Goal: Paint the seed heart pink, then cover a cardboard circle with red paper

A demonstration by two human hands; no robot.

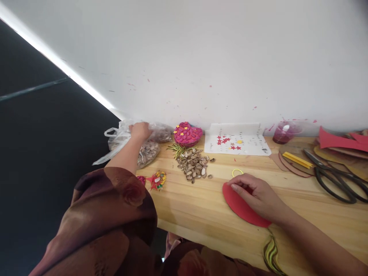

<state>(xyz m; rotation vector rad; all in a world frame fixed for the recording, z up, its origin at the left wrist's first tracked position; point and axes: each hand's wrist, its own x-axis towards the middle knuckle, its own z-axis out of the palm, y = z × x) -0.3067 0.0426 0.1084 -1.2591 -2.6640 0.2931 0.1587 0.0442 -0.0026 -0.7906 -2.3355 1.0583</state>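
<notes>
My left hand (140, 131) reaches to the back left, its fingers curled on a thin white plastic bag (122, 134). Just below that hand is a see-through bag (148, 153) filled with brown shells. My right hand (255, 195) rests at the front right, thumb and fingers closed on the upper part of a flat red oval piece (240, 205). A yellow ring (237, 173) shows at the top of this piece. From its lower end hangs a green and yellow tassel (270, 253). Loose brown shells (194, 166) lie in a heap between my hands.
Behind the heap sits a pink shell-covered piece (187, 135) with yellow stars. Star stickers lie on a white sheet (250, 149). Farther right are a cup of purple liquid (283, 134), black-handled scissors (335, 184) and red scraps (342, 140). Small trinkets (158, 180) lie near my left sleeve.
</notes>
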